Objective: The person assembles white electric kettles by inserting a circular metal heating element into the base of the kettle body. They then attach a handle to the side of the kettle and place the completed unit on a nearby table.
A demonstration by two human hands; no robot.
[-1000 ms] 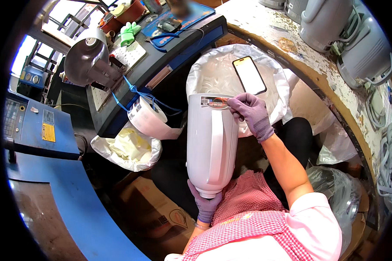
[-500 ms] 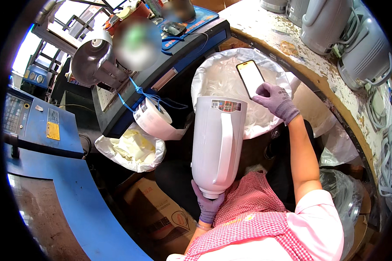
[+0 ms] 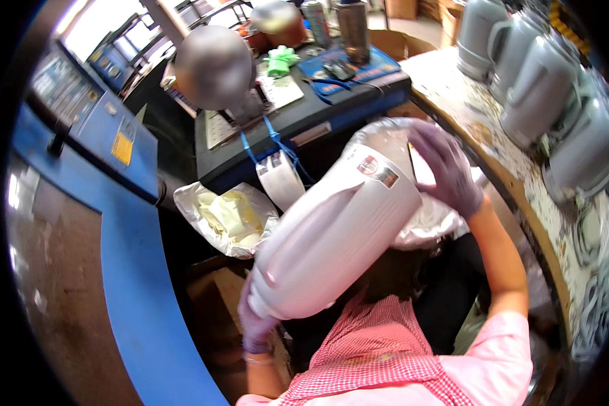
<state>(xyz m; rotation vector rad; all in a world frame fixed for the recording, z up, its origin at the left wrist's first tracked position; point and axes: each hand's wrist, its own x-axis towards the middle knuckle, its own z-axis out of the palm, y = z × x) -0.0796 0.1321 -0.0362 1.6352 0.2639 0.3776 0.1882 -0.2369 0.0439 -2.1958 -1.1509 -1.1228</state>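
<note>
Pale grey and apparently plastic, a jug body (image 3: 345, 247) is slanting above the person's lap, between two mauve-gloved hands. Left hand (image 3: 258, 323): its grip is clamping around the narrow end, presumably because that end is easier to wrap and lets one hand bear the weight. Right hand (image 3: 446, 169): thumb and fingers are standing apart beside the wide end, a spread probably suiting its girth; blur is hiding whether they are touching.

Surroundings: a white-lined container (image 3: 430, 227) is sitting beyond the wide end, partly covered by it. A label roll (image 3: 279, 181) is hanging from the dark counter (image 3: 303, 116), blue ties (image 3: 272, 130) above it, likely for easy reach. Grey jugs (image 3: 538, 91) are standing along the worn right counter (image 3: 477, 122), probably grouped for access.

Orientation: the long axis is running from near left to far right, narrow end pointing near left, wide end far right. The handle (image 3: 304, 220) is lying along that axis, on the upper left side. A small label (image 3: 377, 169) is facing upward at the wide end.
</note>
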